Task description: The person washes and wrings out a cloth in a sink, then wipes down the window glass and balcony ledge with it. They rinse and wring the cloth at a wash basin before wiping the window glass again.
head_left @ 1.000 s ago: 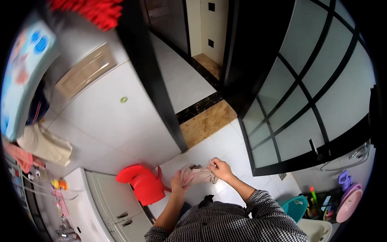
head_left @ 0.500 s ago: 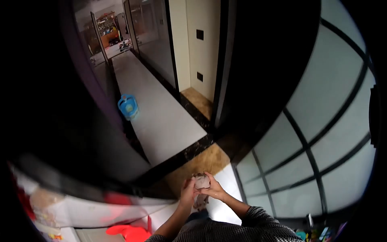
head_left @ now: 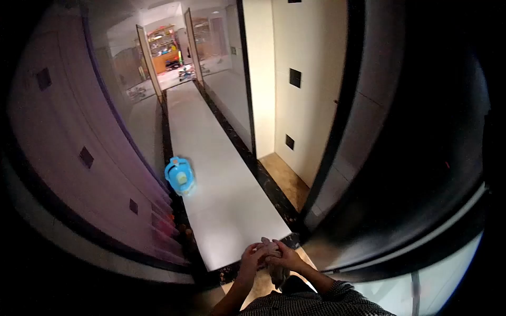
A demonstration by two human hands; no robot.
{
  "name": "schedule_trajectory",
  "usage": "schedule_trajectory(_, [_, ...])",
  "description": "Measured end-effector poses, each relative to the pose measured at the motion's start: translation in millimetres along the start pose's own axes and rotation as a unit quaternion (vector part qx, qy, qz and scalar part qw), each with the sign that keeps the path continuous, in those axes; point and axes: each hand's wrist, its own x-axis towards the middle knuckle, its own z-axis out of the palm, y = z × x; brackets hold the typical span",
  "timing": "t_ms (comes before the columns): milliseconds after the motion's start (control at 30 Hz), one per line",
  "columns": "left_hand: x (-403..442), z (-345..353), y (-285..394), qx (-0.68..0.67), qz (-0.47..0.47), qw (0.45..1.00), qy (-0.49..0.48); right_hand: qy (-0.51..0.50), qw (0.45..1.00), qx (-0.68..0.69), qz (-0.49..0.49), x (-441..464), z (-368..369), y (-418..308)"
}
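Both of my hands are at the bottom centre of the head view, close together around a crumpled greyish-pink cloth. My left hand has its fingers closed on the cloth's left side. Opposite it, my right hand grips the right side with its fingers bent over the fabric. A bunched part sticks up between the fingers, and the rest hangs below them.
A blue plastic basin stands by the left edge of the white hallway floor. Dark stone borders run along both sides. A cream wall rises on the right, a purplish curtain on the left. Far off are shelves.
The view has moved from the bathroom, with its red chair and sink, to the doorway facing the hallway. My hands have come together, and the cloth is now bunched between them.
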Motion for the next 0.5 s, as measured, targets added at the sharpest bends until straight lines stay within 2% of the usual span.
schedule_trajectory(33, [17.9,-1.8,19.5,-0.008,0.004,1.0,0.021,-0.022,0.997,-0.053,0.047,20.5,-16.6,-34.6])
schedule_trajectory(100, [46.9,-7.5,61.3,-0.009,0.023,0.997,0.068,-0.055,0.996,-0.071,-0.006,76.6,-34.4,-63.6])
schedule_trajectory(200, [99.0,-29.3,102.0,-0.03,0.074,0.984,0.162,-0.122,0.987,-0.107,-0.009,155.6,-47.8,-108.5])
schedule_trajectory(233, [121.6,-42.4,108.0,-0.082,0.093,0.977,0.173,-0.135,0.984,-0.114,-0.009,186.3,-44.4,-105.1])
schedule_trajectory(333, [191.0,-83.5,139.1,-0.113,0.134,0.957,0.232,-0.193,0.964,-0.181,-0.008,281.9,-31.8,-114.0])
schedule_trajectory(367, [220.2,-94.3,152.6,-0.107,0.14,0.951,0.254,-0.227,0.946,-0.23,0.013,317.0,-29.5,-122.8])
schedule_trajectory(433, [274.2,-113.6,175.6,-0.092,0.143,0.94,0.297,-0.233,0.934,-0.267,0.033,382.9,-28.0,-132.8])
schedule_trajectory(467, [297.2,-118.6,194.2,-0.105,0.167,0.938,0.285,-0.239,0.92,-0.311,-0.011,413.8,-25.5,-135.3])
schedule_trajectory(500, [331.2,-141.3,202.6,-0.042,0.151,0.94,0.302,-0.236,0.902,-0.355,-0.061,451.2,-26.7,-142.7])
